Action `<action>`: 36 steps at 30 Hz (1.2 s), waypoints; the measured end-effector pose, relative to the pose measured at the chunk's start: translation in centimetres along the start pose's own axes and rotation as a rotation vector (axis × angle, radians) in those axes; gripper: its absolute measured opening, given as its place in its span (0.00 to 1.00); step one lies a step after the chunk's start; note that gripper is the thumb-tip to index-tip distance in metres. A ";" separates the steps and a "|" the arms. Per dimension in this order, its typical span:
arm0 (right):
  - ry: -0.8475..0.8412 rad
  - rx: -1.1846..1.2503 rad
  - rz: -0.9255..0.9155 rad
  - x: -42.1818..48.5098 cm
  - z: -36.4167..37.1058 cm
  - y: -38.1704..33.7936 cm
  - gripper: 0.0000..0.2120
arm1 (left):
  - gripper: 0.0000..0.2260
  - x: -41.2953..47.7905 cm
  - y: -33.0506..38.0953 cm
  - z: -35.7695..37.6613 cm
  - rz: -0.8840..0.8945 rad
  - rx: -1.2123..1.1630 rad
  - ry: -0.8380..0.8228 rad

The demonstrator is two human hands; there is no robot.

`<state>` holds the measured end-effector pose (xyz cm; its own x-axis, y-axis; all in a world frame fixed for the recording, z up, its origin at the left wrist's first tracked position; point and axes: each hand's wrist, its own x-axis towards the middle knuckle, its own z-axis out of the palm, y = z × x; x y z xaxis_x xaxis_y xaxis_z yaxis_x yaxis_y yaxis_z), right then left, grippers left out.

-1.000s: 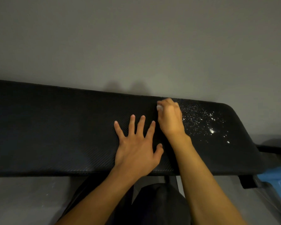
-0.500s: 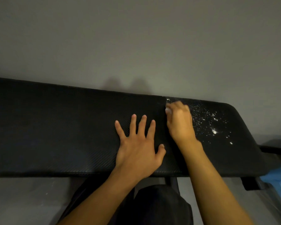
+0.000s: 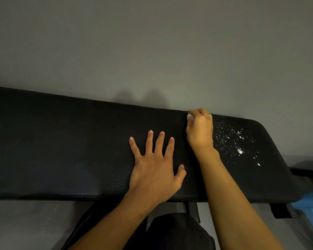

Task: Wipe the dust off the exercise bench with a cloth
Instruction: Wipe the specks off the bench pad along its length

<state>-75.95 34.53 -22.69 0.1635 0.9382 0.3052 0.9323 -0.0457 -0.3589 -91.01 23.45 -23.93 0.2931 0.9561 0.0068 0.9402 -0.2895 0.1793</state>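
Observation:
A long black padded exercise bench (image 3: 61, 150) runs across the view against a grey wall. White dust specks (image 3: 237, 141) lie scattered on its right end. My right hand (image 3: 200, 130) is curled near the bench's far edge, just left of the dust, shut on a small white cloth (image 3: 189, 117) that peeks out by the fingertips; most of the cloth is hidden in the fist. My left hand (image 3: 155, 168) lies flat on the pad with fingers spread, left of the right wrist, holding nothing.
The grey wall (image 3: 152, 51) stands directly behind the bench. A blue plastic object (image 3: 311, 206) sits low at the right edge. Dark bench frame parts (image 3: 280, 211) and my dark-clothed legs (image 3: 170, 231) are below the pad.
My right hand with the cloth has slid rightwards along the far edge, closer to the dust patch. My left hand has stayed flat in about the same place.

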 end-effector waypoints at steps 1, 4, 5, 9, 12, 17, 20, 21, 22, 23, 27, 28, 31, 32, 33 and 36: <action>-0.007 0.008 0.013 0.3 0.2 -0.5 0.14 | 0.37 0.0 0.0 0.0 0.000 0.000 -0.001; -0.072 0.002 -0.109 -1.9 -0.5 -0.8 0.15 | 0.37 0.1 0.0 -0.2 0.001 0.004 0.004; -0.080 0.000 -0.169 -3.4 -0.9 -0.5 0.15 | 0.37 0.1 0.0 -0.2 0.001 0.006 -0.005; -0.059 0.011 -0.176 -4.4 -1.8 1.0 0.14 | 0.37 0.1 0.2 -0.4 -0.005 0.010 -0.006; -0.001 0.002 -0.036 0.5 0.0 0.7 0.13 | 0.36 0.1 0.2 -0.3 0.003 -0.005 -0.020; -0.065 0.038 -0.133 -0.3 0.4 -0.9 0.14 | 0.37 0.2 0.1 -0.2 0.001 -0.016 -0.001; -0.120 0.078 -0.304 -4.4 -1.4 0.1 0.13 | 0.37 0.2 0.0 0.1 -0.005 -0.021 0.019; -0.125 0.077 -0.307 -4.3 -1.6 0.6 0.13 | 0.37 0.2 0.0 0.1 -0.009 -0.026 0.024; -0.108 0.059 -0.280 -3.3 -1.4 1.0 0.13 | 0.37 0.2 0.1 0.1 -0.009 -0.031 0.022; -0.083 0.045 -0.223 -1.9 -0.8 1.1 0.13 | 0.37 0.2 0.1 0.2 -0.003 -0.030 0.020; -0.038 0.055 -0.076 2.1 1.4 -0.8 0.12 | 0.37 0.2 0.0 0.1 0.000 -0.035 0.043; -0.049 0.060 -0.095 1.8 1.4 -1.3 0.12 | 0.37 0.2 0.0 0.1 0.001 -0.038 0.042; -0.135 0.109 -0.218 -2.6 -0.5 -1.2 0.13 | 0.36 0.2 -0.1 0.2 0.005 -0.056 0.042; -0.152 0.124 -0.242 -4.8 -1.5 -0.9 0.13 | 0.34 0.2 -0.2 0.2 0.005 -0.061 0.048; -0.148 0.136 -0.243 -7.2 -2.5 -0.5 0.13 | 0.33 0.2 -0.2 0.2 0.005 -0.063 0.045; -0.096 0.159 -0.173 -14.1 -5.0 0.6 0.14 | 0.32 0.1 -0.2 0.2 0.011 -0.072 0.041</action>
<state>-76.09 19.54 -22.78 -0.0323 0.9559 0.2920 0.8801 0.1657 -0.4450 -91.11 23.61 -24.16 0.2946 0.9544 0.0488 0.9216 -0.2973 0.2496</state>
